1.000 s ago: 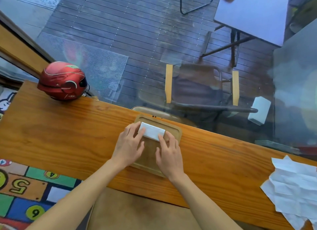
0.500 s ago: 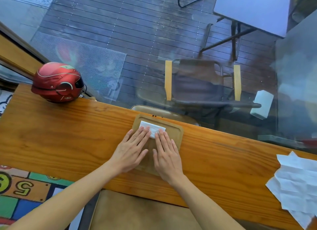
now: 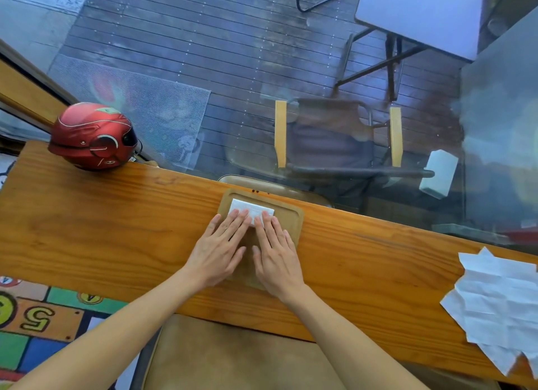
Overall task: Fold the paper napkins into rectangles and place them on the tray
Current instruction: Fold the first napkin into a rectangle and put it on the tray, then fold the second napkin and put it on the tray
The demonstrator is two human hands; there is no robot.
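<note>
A small wooden tray (image 3: 294,219) lies on the wooden table, at its far edge by the window. A white napkin folded into a rectangle (image 3: 251,208) rests in the tray's far end. My left hand (image 3: 221,248) and my right hand (image 3: 276,254) lie flat side by side over the tray, fingers stretched out, their tips pressing on the near edge of the folded napkin. A loose pile of unfolded, creased white napkins (image 3: 497,305) sits at the table's right end.
A red helmet (image 3: 91,136) stands at the table's far left corner. A tan seat cushion (image 3: 233,357) is below the near table edge, and a colourful number mat (image 3: 37,320) covers the floor at the left. Glass runs along the far edge.
Both hands have flattened and slid forward over the tray; the fingers that pinched the folded napkin's ends now press down on it. The napkin sits nearer the tray's far end.
</note>
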